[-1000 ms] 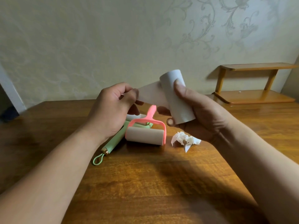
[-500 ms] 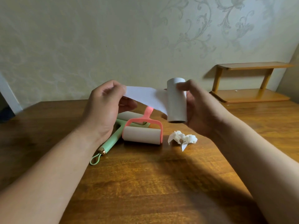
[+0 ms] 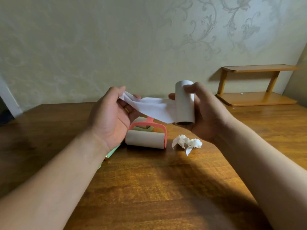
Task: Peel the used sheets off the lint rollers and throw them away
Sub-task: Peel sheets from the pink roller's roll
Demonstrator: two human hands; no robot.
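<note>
My right hand [image 3: 209, 113] holds a loose grey lint roll [image 3: 184, 103] upright above the table. A white sheet [image 3: 149, 107] stretches from the roll to my left hand [image 3: 109, 117], which pinches its far end. Below them on the wooden table [image 3: 149, 188] lies a pink-handled lint roller [image 3: 146, 138]. A green-handled roller [image 3: 114, 150] is mostly hidden under my left wrist. A crumpled white sheet [image 3: 187, 142] lies on the table to the right of the pink roller.
A small two-tier wooden shelf [image 3: 255, 87] stands at the back right of the table against the patterned wall.
My left hand has pulled the sheet further off the roll to the left. The right hand has turned the roll upright.
</note>
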